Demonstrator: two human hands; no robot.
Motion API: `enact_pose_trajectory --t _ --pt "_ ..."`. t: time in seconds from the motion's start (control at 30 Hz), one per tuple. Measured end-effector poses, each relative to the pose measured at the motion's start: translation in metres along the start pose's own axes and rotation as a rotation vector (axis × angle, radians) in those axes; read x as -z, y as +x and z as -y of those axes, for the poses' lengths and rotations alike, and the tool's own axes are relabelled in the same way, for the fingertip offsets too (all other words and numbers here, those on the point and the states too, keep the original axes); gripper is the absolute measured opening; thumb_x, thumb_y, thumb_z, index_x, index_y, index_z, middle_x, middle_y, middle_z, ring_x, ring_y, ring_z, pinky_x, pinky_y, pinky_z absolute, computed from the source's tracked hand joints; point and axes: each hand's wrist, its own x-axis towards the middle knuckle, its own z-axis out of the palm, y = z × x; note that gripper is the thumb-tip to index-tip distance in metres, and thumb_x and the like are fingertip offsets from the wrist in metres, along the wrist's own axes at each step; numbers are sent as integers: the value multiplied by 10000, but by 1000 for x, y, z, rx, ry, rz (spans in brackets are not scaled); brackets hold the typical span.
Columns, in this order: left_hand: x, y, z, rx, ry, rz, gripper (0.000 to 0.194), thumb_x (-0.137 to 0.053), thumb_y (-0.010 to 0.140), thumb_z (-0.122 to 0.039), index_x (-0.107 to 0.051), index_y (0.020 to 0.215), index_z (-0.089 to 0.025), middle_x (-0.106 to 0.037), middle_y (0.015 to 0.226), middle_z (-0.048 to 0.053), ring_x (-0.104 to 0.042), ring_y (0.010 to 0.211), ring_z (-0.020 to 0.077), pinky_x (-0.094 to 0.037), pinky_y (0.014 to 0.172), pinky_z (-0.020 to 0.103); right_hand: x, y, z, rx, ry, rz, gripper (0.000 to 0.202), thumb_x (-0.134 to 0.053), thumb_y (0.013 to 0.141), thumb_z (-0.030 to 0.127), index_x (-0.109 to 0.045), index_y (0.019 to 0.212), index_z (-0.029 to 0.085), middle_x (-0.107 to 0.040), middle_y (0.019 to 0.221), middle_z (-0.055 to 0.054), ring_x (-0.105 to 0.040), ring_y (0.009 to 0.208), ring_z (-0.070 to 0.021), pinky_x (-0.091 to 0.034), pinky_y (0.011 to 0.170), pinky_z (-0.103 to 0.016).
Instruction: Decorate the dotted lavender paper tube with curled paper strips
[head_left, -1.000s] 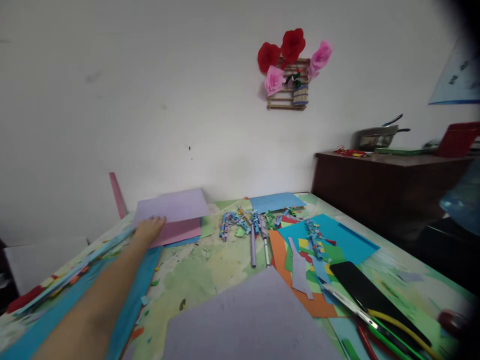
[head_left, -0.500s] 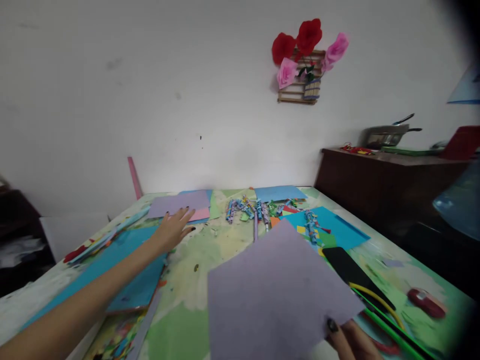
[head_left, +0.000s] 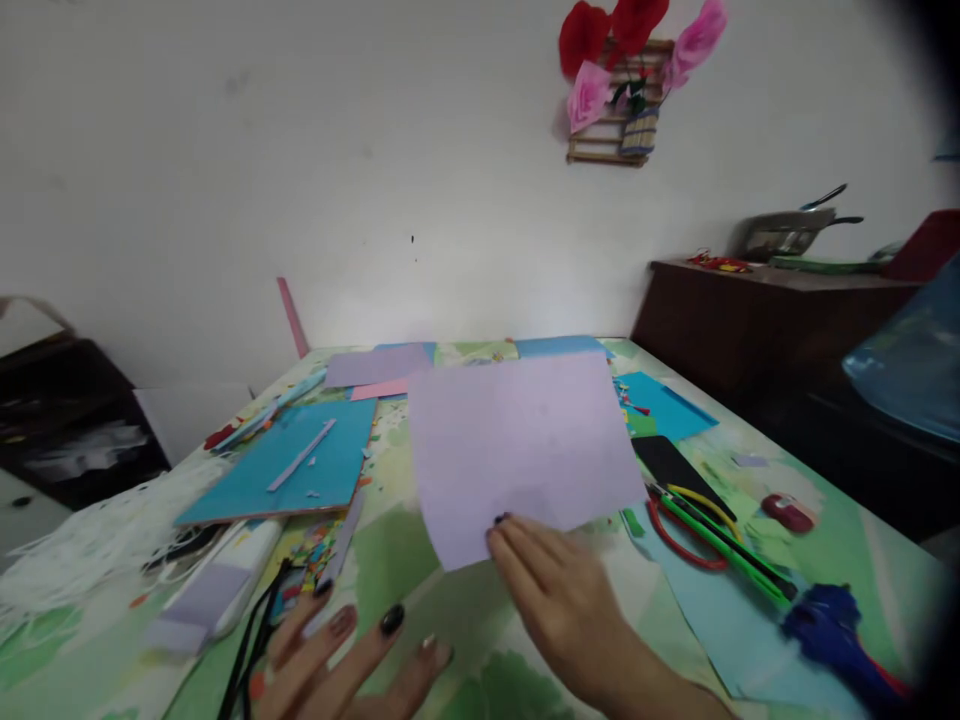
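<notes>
On the near part of the table (head_left: 397, 530), a sheet of lavender paper (head_left: 517, 430) is held raised and tilted in front of the person. The right hand (head_left: 570, 595) is closed on its near edge, fingers on the upper face; the thumb is hidden, presumably beneath. The left hand (head_left: 345, 670) has its fingers spread and holds no paper; whether it touches the tabletop cannot be told.

Work done: a narrow lavender strip (head_left: 302, 455) with small offcuts lies on the blue board (head_left: 247, 475) at the left, and coloured scraps (head_left: 319, 545) lie beside that board's near edge. Some cutting is therefore judged complete.

Work outstanding: the raised sheet shows a slight bend, but no cut or crease that can be made out, so it is judged unworked. The scissors (head_left: 724, 548) rest on the right side of the table, near a black phone (head_left: 675, 465), with neither hand on them. Another lavender sheet (head_left: 379, 364) lies at the far left, partly over a pink sheet (head_left: 380, 388). The area directly behind the raised sheet is hidden and could not be inspected.
</notes>
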Motion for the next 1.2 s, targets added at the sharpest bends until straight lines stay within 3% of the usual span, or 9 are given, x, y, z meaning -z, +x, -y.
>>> enact_pose_trajectory --t 0.03,0.07,0.17,0.27,0.53,0.7,0.87,1.07,1.2 --pt "-10 -4 -11 57 57 -107 617 -711 703 -237 -494 1239 -453 -626 1013 53 -544 1060 304 -488 862 554 -17 -7 5 54 -26 42 263 -456 842 59 -651 1013 103 -717 905 -117 -665 840 -232 -538 677 -326" --pt "-20 -5 -21 90 42 -110 520 -684 733 -287 -534 1221 -386 -626 1037 77 -547 1059 304 -492 851 531 -32 -16 9 62 -41 119 214 -469 844 60 -652 953 88 -710 821 -111 -657 754 -213 -522 619 -311" --pt "-40 5 -37 94 -131 -32 310 -532 841 -172 -568 1148 -200 -648 1021 128 -588 985 253 -498 795 443 -59 -43 18 126 -32 346 116 -515 836 72 -629 845 92 -647 663 -72 -596 620 -178 -454 537 -294" --pt "-47 15 -34 -44 -268 79 247 -404 894 -106 -591 1049 -146 -673 890 91 -603 830 201 -488 748 387 -65 -55 20 180 7 451 108 -513 850 102 -609 802 115 -614 651 -52 -558 607 -174 -404 520 -296" --pt "-47 22 -9 -154 -256 180 231 -393 884 -64 -618 879 -117 -643 786 95 -568 715 192 -485 614 320 -64 -58 -4 71 202 451 114 -497 884 142 -602 841 140 -650 742 -57 -564 737 -164 -435 694 -295" --pt "-55 15 1 -69 -258 196 191 -446 856 -51 -625 895 -107 -648 817 99 -570 740 195 -492 641 325 -58 -68 -30 -147 299 348 186 -455 888 99 -619 819 155 -659 804 -63 -563 789 -165 -430 776 -325" --pt "-64 23 -4 -33 -351 343 137 -493 850 -97 -624 889 -110 -626 852 100 -546 781 199 -492 675 335 -59 -67 -35 -275 380 376 187 -470 870 92 -624 777 143 -607 804 -83 -515 783 -174 -428 683 -291" --pt "-79 43 -13 -161 -361 438 158 -459 882 -128 -612 845 -111 -567 778 77 -482 719 187 -466 645 327 -67 -72 -35 -277 378 437 159 -460 869 74 -592 810 141 -570 796 -73 -478 777 -171 -411 693 -280" --pt "-86 48 -21 -81 -403 462 176 -429 893 -113 -594 834 -106 -554 787 79 -471 745 191 -464 676 331 -69 -73 -36 -241 323 472 183 -431 855 37 -570 799 142 -553 780 -70 -449 763 -176 -400 676 -280"
